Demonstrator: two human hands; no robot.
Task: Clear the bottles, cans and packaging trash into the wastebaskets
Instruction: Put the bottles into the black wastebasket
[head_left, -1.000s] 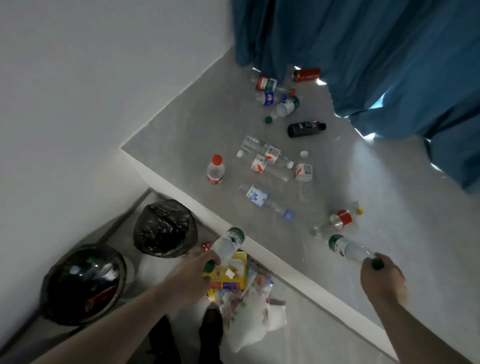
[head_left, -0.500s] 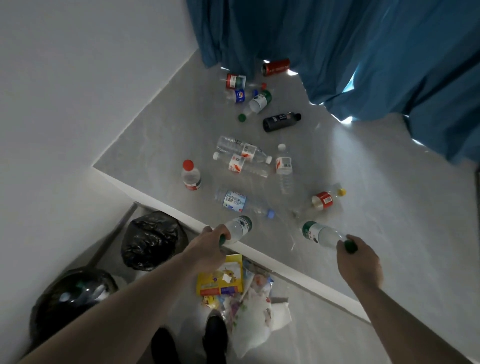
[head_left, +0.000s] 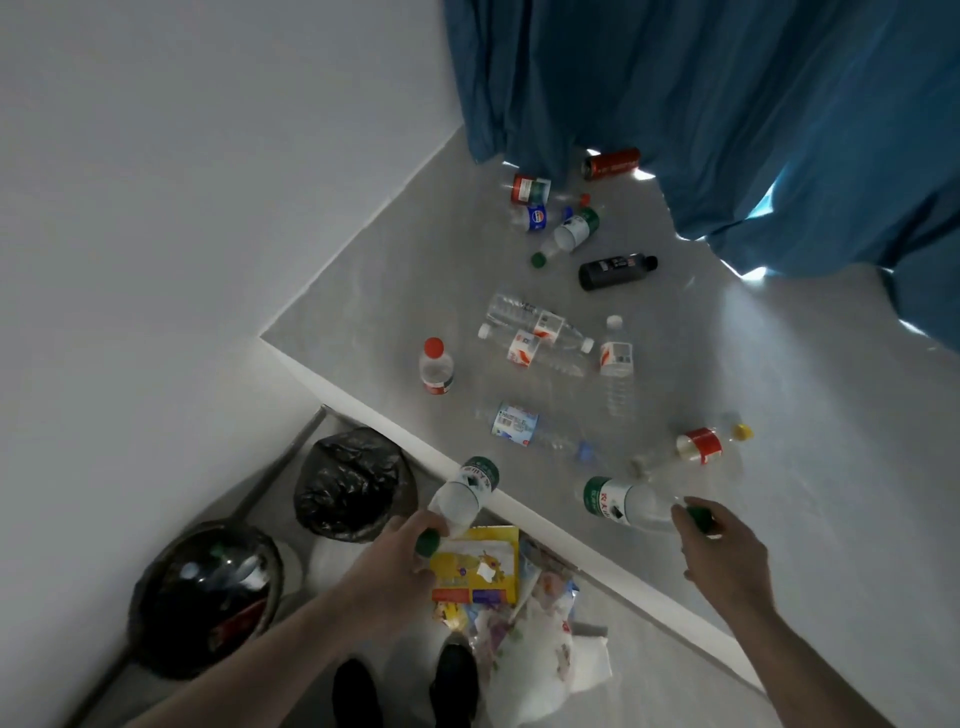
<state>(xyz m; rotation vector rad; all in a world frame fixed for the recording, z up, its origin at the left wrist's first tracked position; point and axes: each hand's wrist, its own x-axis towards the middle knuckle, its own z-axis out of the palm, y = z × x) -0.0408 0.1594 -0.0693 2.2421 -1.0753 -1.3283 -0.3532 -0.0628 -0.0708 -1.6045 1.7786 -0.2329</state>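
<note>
My left hand (head_left: 395, 561) grips a clear green-capped bottle (head_left: 465, 496) by its neck, held over the floor beside the platform edge. My right hand (head_left: 724, 551) holds a second green-labelled bottle (head_left: 621, 503) by its cap end, low over the grey platform (head_left: 363, 291). Several more bottles lie on the platform, among them a red-capped one (head_left: 436, 366), a blue-labelled one (head_left: 519, 423), a black one (head_left: 615, 270) and a red can (head_left: 610, 162). Two wastebaskets stand below left: one with a crumpled black liner (head_left: 353, 483), and a round one (head_left: 208, 592) holding trash.
A yellow box (head_left: 480, 566) and crumpled white packaging (head_left: 535, 660) lie on the floor by my shoes (head_left: 410, 686). A blue curtain (head_left: 727, 104) hangs over the platform's far side. A white wall (head_left: 156, 208) closes the left.
The view swung left and back again. Both hands keep their bottles; the left one has come back from the platform edge, low beside the yellow box.
</note>
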